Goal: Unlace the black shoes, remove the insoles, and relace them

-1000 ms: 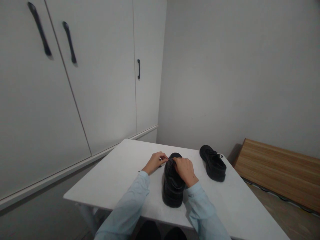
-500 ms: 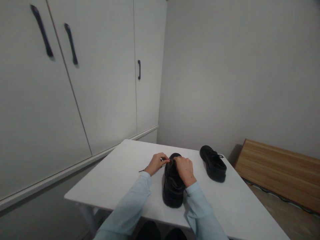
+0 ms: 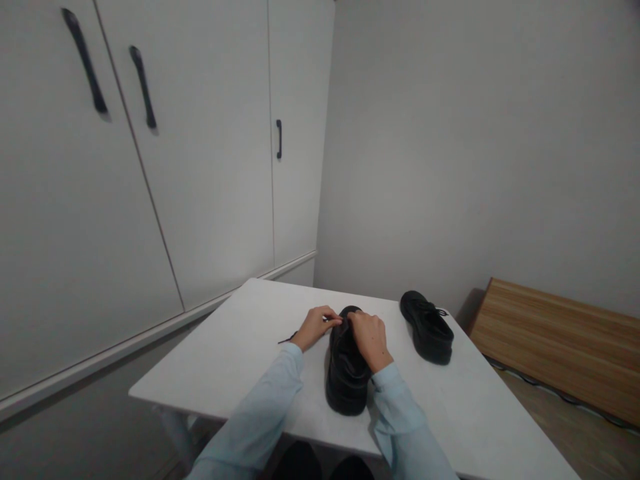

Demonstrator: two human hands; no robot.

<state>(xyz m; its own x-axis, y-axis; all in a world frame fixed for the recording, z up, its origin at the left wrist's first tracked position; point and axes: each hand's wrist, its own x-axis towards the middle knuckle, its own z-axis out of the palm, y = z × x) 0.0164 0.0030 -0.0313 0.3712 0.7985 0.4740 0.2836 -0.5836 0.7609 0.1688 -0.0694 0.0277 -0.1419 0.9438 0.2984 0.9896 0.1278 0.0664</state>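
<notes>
Near black shoe sits on the white counter, sole down, toe pointing away from the person. Left hand: grip closed in a pinch at the front lacing, from the left side. Right hand: fingers curled, grip closed on the same area from the right. Cannot tell whether lace or tongue is held. Dark strand beside left wrist. Shoe 2, laced, stands apart at right.
</notes>
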